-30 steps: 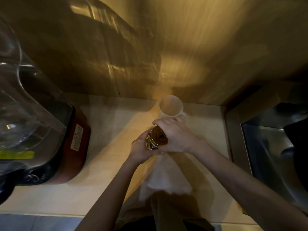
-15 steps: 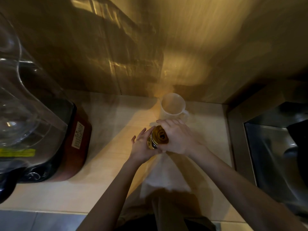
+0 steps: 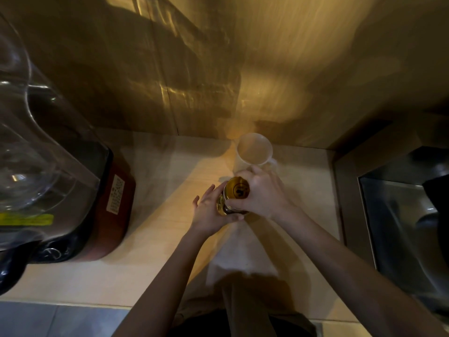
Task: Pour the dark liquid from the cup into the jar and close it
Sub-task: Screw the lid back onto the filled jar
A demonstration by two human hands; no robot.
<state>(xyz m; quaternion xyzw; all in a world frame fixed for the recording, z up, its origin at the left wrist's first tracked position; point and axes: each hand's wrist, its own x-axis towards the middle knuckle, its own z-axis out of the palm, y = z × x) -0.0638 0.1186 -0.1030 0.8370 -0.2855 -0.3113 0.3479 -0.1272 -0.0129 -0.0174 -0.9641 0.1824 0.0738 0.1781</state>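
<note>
A small glass jar (image 3: 224,207) with a gold label stands on the counter at the centre. A gold lid (image 3: 237,190) with a dark mark sits on top of it. My right hand (image 3: 263,195) is wrapped over the lid from the right. My left hand (image 3: 210,212) cups the jar's left side, thumb under it and fingers partly spread. Just behind the hands stands a white cup (image 3: 254,149) with a handle; its inside looks pale, with no dark liquid visible. The jar's contents are hidden by my hands.
A white cloth (image 3: 239,251) lies on the wooden counter (image 3: 155,268) under the jar. A blender with a clear jug (image 3: 31,142) and red base (image 3: 116,203) fills the left. A steel sink (image 3: 401,215) is at the right. The wall stands close behind the cup.
My left fingers have spread off the jar's side, while the right hand has shifted slightly on the lid. The jar and cup stay in place.
</note>
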